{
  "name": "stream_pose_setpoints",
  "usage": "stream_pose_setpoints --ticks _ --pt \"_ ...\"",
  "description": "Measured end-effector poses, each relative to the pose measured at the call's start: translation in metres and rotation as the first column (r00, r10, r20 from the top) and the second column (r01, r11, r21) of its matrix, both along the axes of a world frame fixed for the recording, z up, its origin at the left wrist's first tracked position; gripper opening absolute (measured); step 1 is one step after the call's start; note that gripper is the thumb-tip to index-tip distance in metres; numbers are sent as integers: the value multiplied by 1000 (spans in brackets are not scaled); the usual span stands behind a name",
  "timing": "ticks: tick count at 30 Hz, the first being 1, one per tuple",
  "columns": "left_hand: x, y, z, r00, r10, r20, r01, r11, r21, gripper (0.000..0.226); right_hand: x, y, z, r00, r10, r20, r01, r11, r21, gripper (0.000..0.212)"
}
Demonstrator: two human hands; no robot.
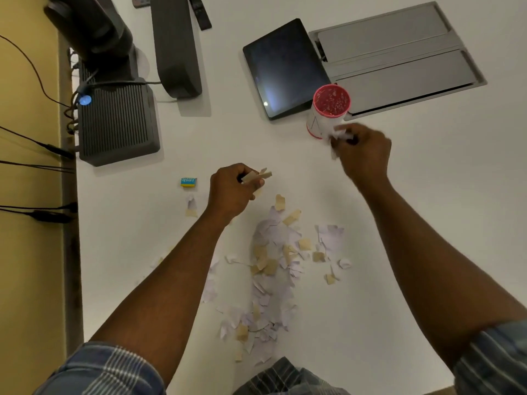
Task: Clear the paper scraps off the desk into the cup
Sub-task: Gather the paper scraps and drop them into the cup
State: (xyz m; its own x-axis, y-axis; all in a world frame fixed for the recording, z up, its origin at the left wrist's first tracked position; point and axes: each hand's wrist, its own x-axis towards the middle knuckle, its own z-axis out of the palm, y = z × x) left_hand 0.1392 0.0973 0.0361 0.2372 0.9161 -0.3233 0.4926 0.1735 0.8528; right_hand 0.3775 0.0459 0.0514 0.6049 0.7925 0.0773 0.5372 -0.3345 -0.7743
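A white cup with a red rim and red inside stands on the white desk, toward the far middle. My right hand is just in front of the cup and grips white paper scraps; it is blurred. My left hand is raised over the desk's middle and pinches tan paper scraps. A loose heap of white and tan scraps is spread between my forearms, down to the near edge. A couple of scraps lie to the left of my left hand.
A dark tablet lies right behind the cup, beside a grey cable-tray lid. A small blue eraser box sits left of my left hand. A ribbed dark box, a dark speaker-like bar and cables occupy the far left.
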Motion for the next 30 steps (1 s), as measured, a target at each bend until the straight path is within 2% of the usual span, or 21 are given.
stream_pose_setpoints --ticks 4,7,9,12,14,19,21,23,25,27,30 --pt "15 -2 0 999 -34 -23 34 999 15 14 32 52 18 991 -27 134 18 997 72 19" --pt "20 -6 -2 998 -60 -29 61 998 18 12 47 84 16 972 50 231 -55 998 12 19" --pt "21 -8 -4 997 -67 -37 68 998 16 12 54 101 10 920 209 333 -157 971 -178 24" --pt "21 -10 -6 995 -79 -65 81 996 36 13 54 120 5 782 448 433 -183 829 -528 32" --pt "20 -11 -8 993 -86 -85 89 995 43 12 52 126 5 756 504 417 -165 763 -625 39" --pt "22 -11 -10 988 -102 -114 110 992 66 11 56 134 12 725 595 346 -197 661 -724 37" --pt "25 -10 -10 990 -103 -99 110 992 70 12 59 135 18 687 622 376 -203 661 -723 34" --pt "31 -6 -8 991 -104 -80 109 992 61 13 60 135 24 708 583 399 -195 704 -683 30" --pt "40 -1 -5 992 -105 -74 109 992 61 12 62 131 28 809 433 398 -155 810 -565 27" --pt "54 9 1 993 -104 -54 108 991 82 9 61 120 31 901 191 388 -42 931 -362 20" --pt "84 30 14 994 -109 -23 111 983 148 9 54 87 28 950 -80 303 111 990 -87 24"
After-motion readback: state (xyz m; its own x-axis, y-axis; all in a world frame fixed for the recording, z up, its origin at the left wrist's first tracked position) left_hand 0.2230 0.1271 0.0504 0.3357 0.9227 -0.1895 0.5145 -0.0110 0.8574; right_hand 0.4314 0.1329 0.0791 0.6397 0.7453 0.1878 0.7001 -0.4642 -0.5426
